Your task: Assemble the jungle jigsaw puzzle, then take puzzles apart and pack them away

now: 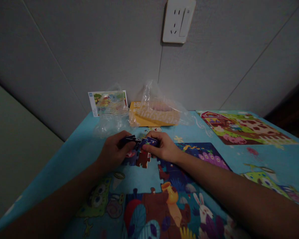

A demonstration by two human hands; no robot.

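Note:
Between my two hands is a small joined section of dark blue and brown jigsaw pieces [142, 157]. My left hand [116, 147] pinches its left side, thumb on top. On the right side, my right hand [159, 144] pinches it in the same way, the fingers beneath hidden. The section is above the table or resting at its near edge; I cannot tell which. Just below and to the right lies a partly assembled jigsaw puzzle [174, 199] with a brown bear, a honey pot and a white rabbit. A gap in its upper left shows the blue tablecloth [142, 181].
Crumpled clear plastic bags [112, 114] lie at the back by the wall, near a picture card [94, 103] and an orange-yellow box or packet [137, 114]. A farm-scene puzzle [246, 127] lies back right. A power socket [179, 21] is on the wall.

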